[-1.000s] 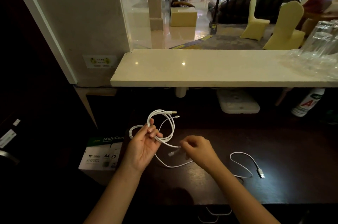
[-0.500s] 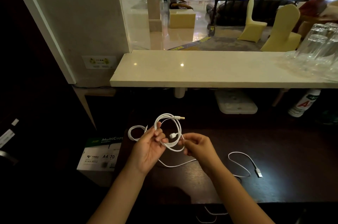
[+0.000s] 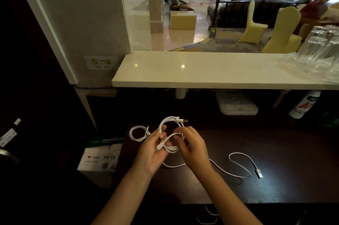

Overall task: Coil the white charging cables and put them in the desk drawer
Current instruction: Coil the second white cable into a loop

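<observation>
Head view: dark desk (image 3: 275, 151), and the left hand (image 3: 152, 153) is the landmark. Its grip pinches the coiled cable (image 3: 172, 133). Right hand (image 3: 192, 147), just right of it, curls round the coil's near loop; the loose cable (image 3: 240, 166) trails farther right.

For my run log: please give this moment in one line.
left hand holds coiled cable | right hand winds it | loose cable on desk

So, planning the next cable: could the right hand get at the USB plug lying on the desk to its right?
Probably yes. The USB plug lies in the open on the dark desk, nothing over it. But the right hand is busy on the coiled cable and would need to let go first.
</observation>
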Available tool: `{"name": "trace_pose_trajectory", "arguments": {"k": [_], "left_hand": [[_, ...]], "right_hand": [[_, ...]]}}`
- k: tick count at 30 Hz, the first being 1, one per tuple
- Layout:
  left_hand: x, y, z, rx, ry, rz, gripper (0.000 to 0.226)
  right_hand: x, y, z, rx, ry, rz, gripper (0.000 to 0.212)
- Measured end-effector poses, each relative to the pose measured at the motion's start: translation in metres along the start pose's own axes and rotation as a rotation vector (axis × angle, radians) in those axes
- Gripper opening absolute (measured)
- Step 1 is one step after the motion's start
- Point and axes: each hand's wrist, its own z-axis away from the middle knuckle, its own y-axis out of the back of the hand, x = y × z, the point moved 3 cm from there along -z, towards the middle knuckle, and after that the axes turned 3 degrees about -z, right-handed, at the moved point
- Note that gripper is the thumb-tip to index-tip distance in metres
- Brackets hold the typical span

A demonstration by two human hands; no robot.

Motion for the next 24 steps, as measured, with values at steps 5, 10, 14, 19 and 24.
{"name": "trace_pose_trajectory", "arguments": {"k": [5,10,14,19,24], "left_hand": [[0.0,0.001,0.001,0.003,0.003,-0.034,0.027],[0.002,-0.003,0.004,-0.022,0.001,-0.012,0.027],[0.006,-0.009,0.006,-0.088,0.005,-0.057,0.025],[0.013,-0.013,0.01,-0.208,0.007,-0.201,0.024],[0.019,-0.01,0.01,-0.238,0.015,-0.24,0.025]], "right_hand": [[0.003,0.004,0.002,0.146,0.002,0.006,0.015],[-0.005,0.026,-0.005,0.447,-0.282,-0.383,0.013],[0.001,0.034,-0.014,0.436,-0.477,-0.618,0.012],[0.016,0.037,-0.023,0.062,-0.7,-0.555,0.016],[0.017,0.043,-0.031,-0.341,-0.73,-0.574,0.016]]}}
